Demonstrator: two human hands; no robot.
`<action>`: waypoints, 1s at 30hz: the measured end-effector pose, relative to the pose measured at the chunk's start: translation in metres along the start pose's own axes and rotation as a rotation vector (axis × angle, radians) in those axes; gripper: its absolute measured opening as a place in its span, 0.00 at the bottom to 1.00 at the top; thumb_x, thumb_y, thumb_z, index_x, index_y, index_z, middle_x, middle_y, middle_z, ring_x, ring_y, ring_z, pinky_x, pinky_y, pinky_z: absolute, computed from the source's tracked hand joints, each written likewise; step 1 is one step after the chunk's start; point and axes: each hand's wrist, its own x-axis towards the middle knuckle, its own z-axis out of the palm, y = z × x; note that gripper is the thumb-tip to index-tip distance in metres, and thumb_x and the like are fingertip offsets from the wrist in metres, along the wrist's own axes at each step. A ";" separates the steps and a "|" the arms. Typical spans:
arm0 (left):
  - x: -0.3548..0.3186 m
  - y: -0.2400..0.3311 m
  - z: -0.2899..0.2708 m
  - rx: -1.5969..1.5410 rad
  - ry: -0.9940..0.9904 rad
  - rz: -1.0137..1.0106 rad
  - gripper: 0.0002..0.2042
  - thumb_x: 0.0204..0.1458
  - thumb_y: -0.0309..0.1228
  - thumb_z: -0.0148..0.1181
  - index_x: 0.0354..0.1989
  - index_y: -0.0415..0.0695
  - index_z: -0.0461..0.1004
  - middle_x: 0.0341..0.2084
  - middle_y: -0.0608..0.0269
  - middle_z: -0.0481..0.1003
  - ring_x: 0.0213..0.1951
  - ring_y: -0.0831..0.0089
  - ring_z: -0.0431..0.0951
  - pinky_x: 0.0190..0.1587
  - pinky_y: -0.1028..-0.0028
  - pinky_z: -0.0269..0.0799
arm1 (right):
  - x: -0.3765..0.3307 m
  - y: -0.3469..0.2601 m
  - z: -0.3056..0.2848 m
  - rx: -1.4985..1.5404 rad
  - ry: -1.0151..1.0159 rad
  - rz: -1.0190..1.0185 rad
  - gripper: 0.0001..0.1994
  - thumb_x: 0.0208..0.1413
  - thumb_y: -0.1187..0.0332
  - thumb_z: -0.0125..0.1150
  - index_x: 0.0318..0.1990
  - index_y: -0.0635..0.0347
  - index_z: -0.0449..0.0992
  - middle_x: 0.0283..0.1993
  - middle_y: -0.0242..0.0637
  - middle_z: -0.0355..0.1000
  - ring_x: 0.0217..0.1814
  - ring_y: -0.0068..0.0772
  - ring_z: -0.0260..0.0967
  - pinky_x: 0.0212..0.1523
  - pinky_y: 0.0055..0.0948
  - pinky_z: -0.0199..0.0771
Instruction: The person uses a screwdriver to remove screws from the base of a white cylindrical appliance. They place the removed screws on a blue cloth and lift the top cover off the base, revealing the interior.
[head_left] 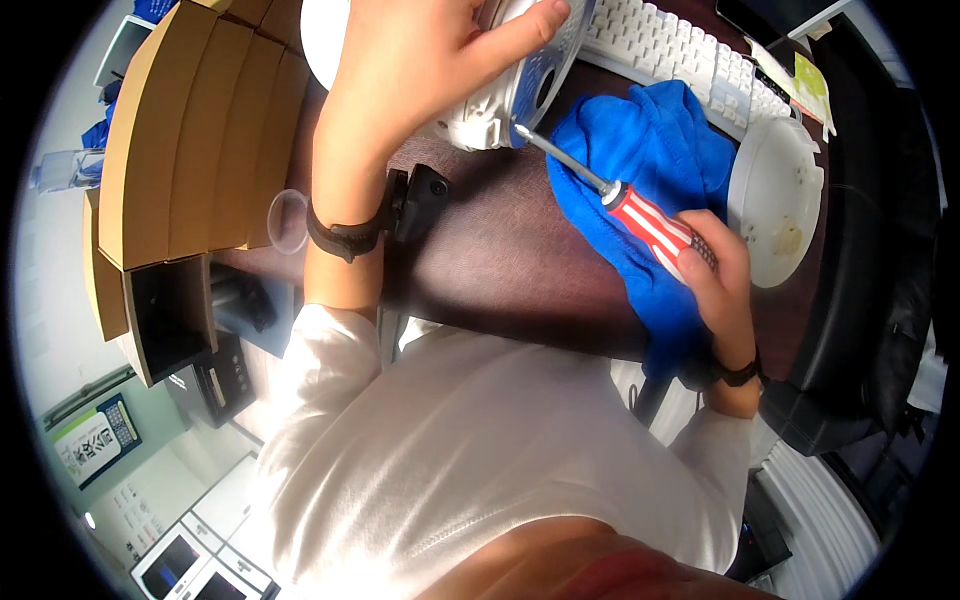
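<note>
The left hand [420, 60] clamps a round white plastic housing [520, 85] over the dark table's [500, 250] far edge. The right hand [715, 275] grips a red-and-white-striped screwdriver [640, 215], tip touching the housing. A crumpled blue cloth [650, 150] lies beneath, beside a white disc [775, 200] and white keyboard [670, 50].

The plastic-handled screwdriver [655, 228] is striped red and white, with a silver metal shaft. The crumpled cloth [650, 160] is bright blue; the round plastic housing [520, 80] and the flat keyboard [680, 55] are white
</note>
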 end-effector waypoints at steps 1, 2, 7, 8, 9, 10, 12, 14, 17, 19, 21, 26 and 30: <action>0.001 -0.002 0.001 -0.005 0.002 0.005 0.23 0.50 0.41 0.56 0.54 0.46 0.73 0.54 0.41 0.69 0.57 0.47 0.67 0.62 0.50 0.55 | 0.000 -0.001 -0.001 -0.007 -0.005 0.000 0.13 0.55 0.63 0.57 0.39 0.67 0.72 0.27 0.38 0.70 0.26 0.24 0.66 0.29 0.23 0.65; 0.001 -0.004 0.001 -0.010 0.003 0.009 0.23 0.50 0.41 0.56 0.54 0.46 0.73 0.53 0.41 0.69 0.57 0.48 0.67 0.61 0.51 0.55 | 0.001 -0.001 -0.001 -0.015 -0.009 -0.001 0.13 0.55 0.64 0.57 0.39 0.67 0.72 0.27 0.38 0.70 0.26 0.24 0.66 0.29 0.23 0.65; 0.003 -0.005 0.001 -0.019 0.006 0.008 0.23 0.50 0.42 0.56 0.53 0.45 0.74 0.53 0.42 0.70 0.57 0.48 0.67 0.61 0.53 0.56 | 0.003 -0.004 -0.004 -0.010 -0.006 0.000 0.13 0.55 0.64 0.57 0.40 0.68 0.72 0.28 0.38 0.70 0.26 0.23 0.66 0.29 0.23 0.65; 0.003 -0.003 0.000 -0.017 0.009 0.004 0.23 0.50 0.42 0.56 0.53 0.44 0.74 0.53 0.42 0.70 0.57 0.48 0.67 0.61 0.53 0.56 | 0.003 -0.004 -0.004 -0.011 -0.012 0.011 0.13 0.55 0.64 0.57 0.40 0.68 0.72 0.28 0.37 0.70 0.26 0.23 0.66 0.29 0.23 0.65; 0.003 -0.003 0.000 -0.016 0.012 0.000 0.23 0.50 0.42 0.56 0.53 0.44 0.74 0.53 0.42 0.70 0.57 0.48 0.67 0.61 0.53 0.56 | 0.004 -0.004 -0.004 -0.009 -0.012 0.009 0.13 0.55 0.64 0.57 0.40 0.68 0.71 0.28 0.38 0.70 0.27 0.23 0.65 0.29 0.23 0.65; 0.003 -0.003 0.000 -0.017 0.015 0.000 0.23 0.50 0.42 0.56 0.53 0.44 0.74 0.53 0.42 0.70 0.57 0.48 0.67 0.61 0.53 0.56 | 0.004 -0.005 -0.003 -0.007 -0.011 0.007 0.14 0.55 0.64 0.57 0.40 0.68 0.71 0.29 0.38 0.70 0.27 0.23 0.65 0.30 0.23 0.65; 0.002 -0.004 0.000 -0.021 0.021 -0.001 0.23 0.50 0.41 0.56 0.53 0.44 0.74 0.53 0.42 0.70 0.57 0.48 0.67 0.61 0.53 0.56 | 0.005 -0.006 -0.003 -0.004 -0.017 0.007 0.14 0.55 0.64 0.57 0.40 0.68 0.71 0.29 0.38 0.70 0.28 0.23 0.65 0.30 0.23 0.65; 0.003 -0.007 -0.002 -0.021 0.015 0.008 0.23 0.50 0.41 0.56 0.53 0.44 0.74 0.53 0.42 0.70 0.57 0.47 0.67 0.61 0.53 0.56 | 0.008 -0.009 -0.005 -0.006 -0.027 0.008 0.14 0.55 0.65 0.56 0.41 0.69 0.71 0.30 0.38 0.70 0.28 0.24 0.66 0.31 0.23 0.65; 0.004 -0.008 -0.002 -0.039 0.016 0.004 0.22 0.50 0.41 0.56 0.52 0.44 0.74 0.53 0.42 0.70 0.57 0.47 0.67 0.60 0.54 0.57 | 0.009 -0.010 -0.007 -0.035 -0.030 0.012 0.14 0.56 0.64 0.56 0.41 0.69 0.71 0.30 0.39 0.71 0.29 0.25 0.66 0.31 0.24 0.65; 0.004 -0.009 -0.003 -0.051 0.020 0.003 0.22 0.50 0.41 0.56 0.52 0.43 0.74 0.52 0.41 0.70 0.57 0.47 0.67 0.60 0.55 0.57 | 0.010 -0.010 -0.008 -0.046 -0.028 -0.010 0.14 0.56 0.64 0.56 0.41 0.68 0.71 0.31 0.39 0.70 0.29 0.25 0.66 0.32 0.25 0.65; 0.004 -0.011 -0.003 -0.055 0.021 0.008 0.22 0.50 0.41 0.56 0.52 0.43 0.74 0.52 0.41 0.70 0.57 0.47 0.68 0.59 0.56 0.58 | 0.011 -0.011 -0.008 -0.046 -0.017 -0.012 0.15 0.56 0.63 0.56 0.41 0.68 0.71 0.31 0.39 0.70 0.29 0.25 0.66 0.32 0.25 0.65; 0.005 -0.015 -0.002 -0.075 0.026 0.027 0.22 0.50 0.42 0.56 0.51 0.42 0.74 0.52 0.41 0.71 0.56 0.47 0.68 0.58 0.57 0.59 | 0.012 -0.011 -0.006 -0.024 -0.050 0.012 0.15 0.56 0.63 0.56 0.41 0.68 0.71 0.30 0.38 0.70 0.30 0.26 0.66 0.33 0.24 0.65; 0.005 -0.020 0.000 -0.087 0.019 0.011 0.23 0.50 0.42 0.56 0.51 0.42 0.74 0.52 0.41 0.71 0.56 0.48 0.68 0.58 0.57 0.59 | 0.013 -0.010 -0.005 -0.041 -0.038 0.000 0.14 0.55 0.64 0.57 0.41 0.68 0.71 0.31 0.39 0.70 0.30 0.26 0.67 0.33 0.24 0.65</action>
